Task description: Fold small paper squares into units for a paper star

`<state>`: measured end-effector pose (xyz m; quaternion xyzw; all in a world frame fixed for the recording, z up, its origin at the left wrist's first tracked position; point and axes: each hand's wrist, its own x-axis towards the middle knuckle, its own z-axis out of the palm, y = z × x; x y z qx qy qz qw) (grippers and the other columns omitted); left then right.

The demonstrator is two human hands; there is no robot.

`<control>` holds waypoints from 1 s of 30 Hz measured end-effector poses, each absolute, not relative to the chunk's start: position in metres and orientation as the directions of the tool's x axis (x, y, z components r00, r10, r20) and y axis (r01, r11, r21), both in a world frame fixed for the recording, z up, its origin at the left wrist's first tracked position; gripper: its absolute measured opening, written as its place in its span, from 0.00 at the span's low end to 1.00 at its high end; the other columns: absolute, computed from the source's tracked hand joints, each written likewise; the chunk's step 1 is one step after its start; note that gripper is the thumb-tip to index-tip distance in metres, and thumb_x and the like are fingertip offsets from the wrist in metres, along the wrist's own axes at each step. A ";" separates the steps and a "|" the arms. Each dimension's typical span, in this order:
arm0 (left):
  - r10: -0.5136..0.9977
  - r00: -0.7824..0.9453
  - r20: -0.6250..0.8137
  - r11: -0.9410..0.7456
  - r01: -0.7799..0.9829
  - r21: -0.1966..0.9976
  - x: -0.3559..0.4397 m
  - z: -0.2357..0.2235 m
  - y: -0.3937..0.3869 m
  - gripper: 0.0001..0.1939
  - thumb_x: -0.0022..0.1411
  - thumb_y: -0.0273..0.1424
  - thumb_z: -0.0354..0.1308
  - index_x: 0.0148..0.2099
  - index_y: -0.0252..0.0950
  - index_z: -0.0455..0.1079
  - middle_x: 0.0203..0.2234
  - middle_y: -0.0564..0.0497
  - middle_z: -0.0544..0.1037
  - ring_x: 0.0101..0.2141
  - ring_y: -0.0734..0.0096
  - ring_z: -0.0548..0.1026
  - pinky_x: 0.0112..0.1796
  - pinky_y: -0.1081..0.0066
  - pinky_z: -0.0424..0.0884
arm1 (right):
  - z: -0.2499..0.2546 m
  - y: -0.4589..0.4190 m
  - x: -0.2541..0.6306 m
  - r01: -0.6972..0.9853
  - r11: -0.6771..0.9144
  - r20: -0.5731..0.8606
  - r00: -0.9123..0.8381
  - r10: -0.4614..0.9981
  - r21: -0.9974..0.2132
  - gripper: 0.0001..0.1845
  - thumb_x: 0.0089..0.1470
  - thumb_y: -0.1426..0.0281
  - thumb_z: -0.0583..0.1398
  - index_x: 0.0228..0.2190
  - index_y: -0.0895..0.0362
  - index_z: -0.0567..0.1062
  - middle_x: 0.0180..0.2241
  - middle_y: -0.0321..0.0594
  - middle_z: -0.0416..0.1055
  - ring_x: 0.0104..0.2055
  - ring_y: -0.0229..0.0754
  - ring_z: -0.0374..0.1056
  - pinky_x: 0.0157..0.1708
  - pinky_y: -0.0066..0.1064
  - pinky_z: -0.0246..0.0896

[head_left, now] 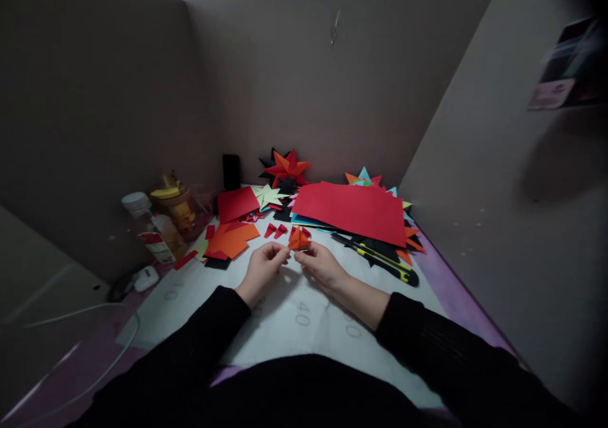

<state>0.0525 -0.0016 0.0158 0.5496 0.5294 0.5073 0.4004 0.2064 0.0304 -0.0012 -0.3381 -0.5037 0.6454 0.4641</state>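
Between my hands, just above the white mat (280, 333), is a small folded orange paper piece (299, 239). My left hand (266, 268) pinches its left lower side between thumb and forefinger. On the other side my right hand (323, 266) grips its right lower edge with the thumb in front. Part of the piece is hidden by my fingertips. Small folded red paper pieces (275, 230) lie just beyond it, some of them partly covered by it.
Red sheets (351, 209) are stacked at the back right, a yellow-and-black utility knife (380, 260) before them. Folded paper stars (287, 167) stand by the back wall. Orange paper (232, 241), a bottle (159, 232) and a white earphone case (146, 278) are at the left.
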 end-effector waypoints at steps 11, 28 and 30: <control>0.976 0.078 0.202 -0.217 0.377 0.900 0.050 0.004 0.000 0.07 0.54 0.32 0.57 0.30 0.34 0.71 0.24 0.51 0.75 0.26 0.72 0.70 0.30 0.72 0.67 | 0.002 0.034 0.211 -0.188 -0.033 0.027 -0.310 0.950 -0.982 0.15 0.41 0.60 0.66 0.23 0.58 0.69 0.23 0.36 0.73 0.25 0.36 0.66 0.25 0.27 0.56; 0.985 0.135 0.110 -0.133 0.173 0.976 0.045 0.006 0.006 0.13 0.52 0.35 0.64 0.36 0.34 0.65 0.25 0.52 0.73 0.22 0.75 0.71 0.24 0.74 0.65 | -0.004 0.034 0.217 0.220 0.354 0.256 -0.375 0.891 -0.909 0.08 0.49 0.72 0.56 0.30 0.56 0.76 0.28 0.36 0.73 0.31 0.39 0.66 0.33 0.31 0.58; 0.986 0.151 0.073 -0.098 0.165 0.981 0.047 0.008 0.004 0.13 0.52 0.33 0.64 0.34 0.34 0.64 0.22 0.54 0.72 0.20 0.76 0.70 0.23 0.75 0.64 | -0.005 0.034 0.216 0.160 0.326 0.253 -0.359 0.898 -0.932 0.07 0.48 0.71 0.57 0.31 0.56 0.74 0.28 0.35 0.72 0.31 0.39 0.66 0.33 0.30 0.58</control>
